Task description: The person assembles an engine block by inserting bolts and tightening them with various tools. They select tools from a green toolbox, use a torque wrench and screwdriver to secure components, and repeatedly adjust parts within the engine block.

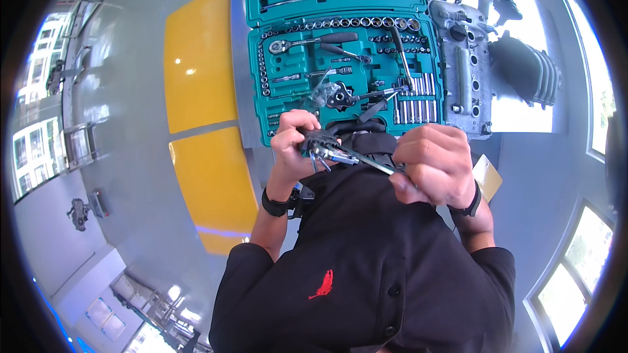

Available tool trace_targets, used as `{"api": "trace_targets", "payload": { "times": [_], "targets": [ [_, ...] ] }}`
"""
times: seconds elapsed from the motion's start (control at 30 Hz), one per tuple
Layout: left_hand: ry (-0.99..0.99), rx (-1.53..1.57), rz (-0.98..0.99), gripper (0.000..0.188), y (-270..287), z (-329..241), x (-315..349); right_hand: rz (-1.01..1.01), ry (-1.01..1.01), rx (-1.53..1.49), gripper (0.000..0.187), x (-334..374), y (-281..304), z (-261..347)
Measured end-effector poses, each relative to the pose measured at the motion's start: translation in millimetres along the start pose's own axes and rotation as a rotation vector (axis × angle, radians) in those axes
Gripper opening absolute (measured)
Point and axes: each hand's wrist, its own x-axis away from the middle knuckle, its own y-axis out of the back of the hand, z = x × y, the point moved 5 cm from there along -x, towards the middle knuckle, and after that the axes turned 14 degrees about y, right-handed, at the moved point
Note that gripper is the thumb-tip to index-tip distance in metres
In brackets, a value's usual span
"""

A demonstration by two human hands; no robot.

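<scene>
Head view: the person's left hand (pixel 292 140) is clenched around a black holder of hex keys (pixel 320 142), held in front of the chest, just below the near edge of the open tool case. Several shiny keys fan out of the holder toward the lower right. The right hand (pixel 435 163) has its grip closed on one long hex key (pixel 366 162), pinching its far end between fingers and thumb while the other end sits at the holder. Both hands are close together, each wrist wearing a dark band.

Beyond the hands, a teal tool case (pixel 340 59) lies open on the counter (pixel 239 78), its trays filled with sockets, a ratchet (pixel 307 42) and rows of bits. To the right of the case rests a grey metal engine part (pixel 463 65), with a dark ribbed part (pixel 526 68) just beside it. Left of the counter, yellow panels (pixel 196 59) show against the glossy grey floor.
</scene>
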Motion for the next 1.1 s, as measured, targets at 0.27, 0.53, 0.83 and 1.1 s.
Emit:
{"api": "trace_targets", "payload": {
  "times": [0.27,0.53,0.83,1.1],
  "targets": [
    [0.442,0.27,0.351,0.079,-4,15,3,0.103,-0.137,-0.03,0.038,25,-6,-48],
    [1.02,0.551,0.797,0.074,-27,31,-1,0.203,-0.516,-0.216,0.042,53,-36,-90],
    [1.214,0.52,0.69,0.044,-45,39,-4,0.36,-1.101,-0.186,0.059,94,-42,-111],
    [1.463,0.812,0.654,0.04,-72,38,4,0.409,-1.014,-0.326,0.064,107,-53,-101]
  ]
}}
